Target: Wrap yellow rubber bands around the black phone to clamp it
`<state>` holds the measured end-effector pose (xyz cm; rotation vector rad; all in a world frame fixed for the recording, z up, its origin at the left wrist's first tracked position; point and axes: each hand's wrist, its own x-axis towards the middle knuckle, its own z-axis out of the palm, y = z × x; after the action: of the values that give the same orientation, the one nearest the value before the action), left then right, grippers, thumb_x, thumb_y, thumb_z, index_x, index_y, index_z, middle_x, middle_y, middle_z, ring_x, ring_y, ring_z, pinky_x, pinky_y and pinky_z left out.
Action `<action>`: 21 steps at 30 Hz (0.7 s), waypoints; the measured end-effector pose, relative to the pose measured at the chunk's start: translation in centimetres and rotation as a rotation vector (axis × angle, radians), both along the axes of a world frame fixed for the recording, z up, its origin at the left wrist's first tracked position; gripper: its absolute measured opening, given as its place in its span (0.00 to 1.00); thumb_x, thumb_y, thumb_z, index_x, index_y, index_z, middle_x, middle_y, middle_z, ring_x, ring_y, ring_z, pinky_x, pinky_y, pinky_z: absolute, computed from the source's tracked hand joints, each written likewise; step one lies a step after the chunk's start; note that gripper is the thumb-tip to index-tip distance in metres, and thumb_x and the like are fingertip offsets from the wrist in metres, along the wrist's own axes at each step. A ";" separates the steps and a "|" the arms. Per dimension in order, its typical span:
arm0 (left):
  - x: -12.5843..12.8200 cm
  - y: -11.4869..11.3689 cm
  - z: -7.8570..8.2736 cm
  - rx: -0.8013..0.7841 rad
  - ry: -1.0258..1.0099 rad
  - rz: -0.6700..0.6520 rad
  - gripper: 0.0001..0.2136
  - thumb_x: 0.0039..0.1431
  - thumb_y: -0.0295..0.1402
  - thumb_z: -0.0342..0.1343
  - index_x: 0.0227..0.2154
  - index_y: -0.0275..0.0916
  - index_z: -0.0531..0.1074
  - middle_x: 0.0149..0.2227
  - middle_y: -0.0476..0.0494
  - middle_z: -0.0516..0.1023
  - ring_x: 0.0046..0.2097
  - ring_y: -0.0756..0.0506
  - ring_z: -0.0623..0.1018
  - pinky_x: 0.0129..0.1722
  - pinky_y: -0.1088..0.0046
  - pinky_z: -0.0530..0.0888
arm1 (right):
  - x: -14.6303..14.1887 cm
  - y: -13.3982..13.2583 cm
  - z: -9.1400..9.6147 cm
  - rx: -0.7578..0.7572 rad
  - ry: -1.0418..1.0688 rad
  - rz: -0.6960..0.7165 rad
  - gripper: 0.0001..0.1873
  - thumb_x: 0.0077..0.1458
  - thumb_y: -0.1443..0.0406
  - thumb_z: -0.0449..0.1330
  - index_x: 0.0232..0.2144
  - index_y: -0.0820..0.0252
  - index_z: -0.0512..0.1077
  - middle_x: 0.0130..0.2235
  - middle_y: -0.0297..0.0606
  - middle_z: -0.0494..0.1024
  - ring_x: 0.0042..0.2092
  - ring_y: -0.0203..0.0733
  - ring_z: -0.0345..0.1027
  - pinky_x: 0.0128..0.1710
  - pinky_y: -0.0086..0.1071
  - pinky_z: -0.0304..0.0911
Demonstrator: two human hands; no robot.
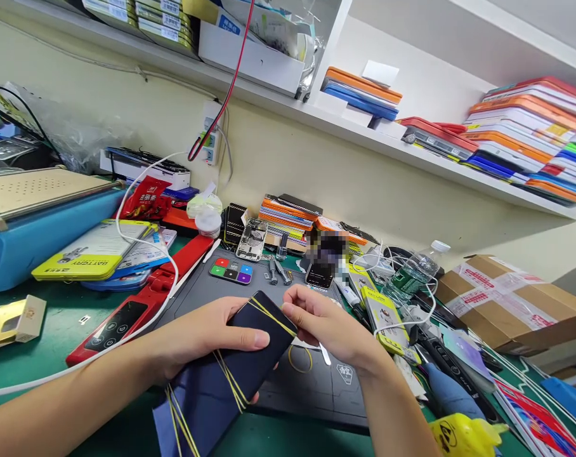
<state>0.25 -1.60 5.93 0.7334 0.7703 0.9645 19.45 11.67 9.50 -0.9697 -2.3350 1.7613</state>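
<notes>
My left hand [200, 336] grips a dark phone [257, 346] from beneath, thumb lying across its glass. Yellow rubber bands [271, 317] cross the phone near its top and lower down [231, 381]. My right hand [323, 320] pinches the top band at the phone's upper right edge. A dark blue cloth [197, 409] with more yellow bands hangs under the phone. One loose yellow band [300, 358] lies on the grey work mat [311, 387] just right of the phone.
A red tool [140, 304] and a white cable [121, 231] lie to the left, beside a blue machine [35, 235]. Phone parts, tweezers and boxes crowd the back; a water bottle [414, 273] and cardboard box [509, 304] sit on the right. Shelves above hold stacked packages.
</notes>
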 end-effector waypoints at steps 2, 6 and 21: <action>-0.1 0.0 -0.2 -0.009 0.010 0.004 0.15 0.57 0.36 0.65 0.45 0.36 0.73 0.39 0.40 0.79 0.31 0.45 0.81 0.37 0.67 0.79 | -0.2 -0.1 -0.2 -0.028 0.042 -0.007 0.24 0.63 0.47 0.59 0.39 0.63 0.61 0.30 0.30 0.62 0.26 0.27 0.51 0.23 0.25 0.44; -0.2 0.3 -1.0 -0.027 0.040 -0.012 0.16 0.57 0.38 0.65 0.45 0.37 0.72 0.38 0.40 0.79 0.31 0.46 0.80 0.34 0.69 0.78 | 0.0 0.1 -0.7 -0.043 0.152 -0.024 0.24 0.64 0.48 0.60 0.39 0.64 0.62 0.33 0.33 0.65 0.30 0.28 0.54 0.29 0.26 0.51; -3.3 2.1 -0.8 -0.058 -0.091 1.082 0.17 0.54 0.39 0.67 0.45 0.40 0.76 0.36 0.44 0.80 0.30 0.44 0.79 0.28 0.66 0.79 | -4.3 -6.0 -2.4 -0.218 -0.097 0.347 0.27 0.66 0.47 0.56 0.32 0.66 0.73 0.27 0.38 0.72 0.23 0.27 0.61 0.23 0.20 0.55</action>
<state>-3.01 0.51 5.12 0.1632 1.1281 1.9126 15.15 5.64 7.09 -0.7181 -2.5382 2.1790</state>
